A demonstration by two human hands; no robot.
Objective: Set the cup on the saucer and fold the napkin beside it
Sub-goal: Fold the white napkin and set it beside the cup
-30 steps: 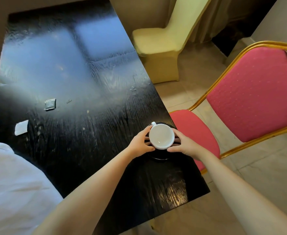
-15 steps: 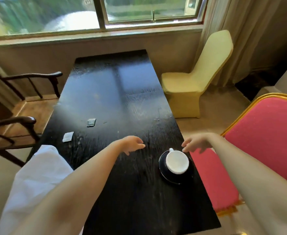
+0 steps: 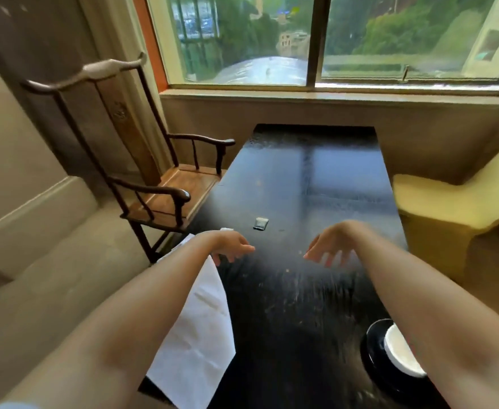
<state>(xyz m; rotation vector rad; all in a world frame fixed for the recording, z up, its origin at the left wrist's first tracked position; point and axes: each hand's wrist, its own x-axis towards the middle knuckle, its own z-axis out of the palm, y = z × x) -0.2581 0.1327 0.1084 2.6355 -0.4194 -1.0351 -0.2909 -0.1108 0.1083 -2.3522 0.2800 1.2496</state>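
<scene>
The white cup (image 3: 399, 354) sits on the black saucer (image 3: 373, 346) at the near right of the black table (image 3: 316, 178), partly hidden by my right forearm. A white napkin (image 3: 196, 335) lies unfolded over the table's near left edge, partly under my left arm. My left hand (image 3: 230, 245) hovers above the napkin's far end, fingers apart and holding nothing. My right hand (image 3: 329, 246) hangs over the middle of the table, fingers spread and empty, well away from the cup.
A small grey packet (image 3: 261, 223) lies on the table beyond my hands. A dark wooden armchair (image 3: 165, 190) stands at the left, a yellow covered chair (image 3: 455, 202) at the right. A window fills the far wall.
Both hands let go of the cup, which stays on the saucer, and moved left toward the napkin. The view swung up and left.
</scene>
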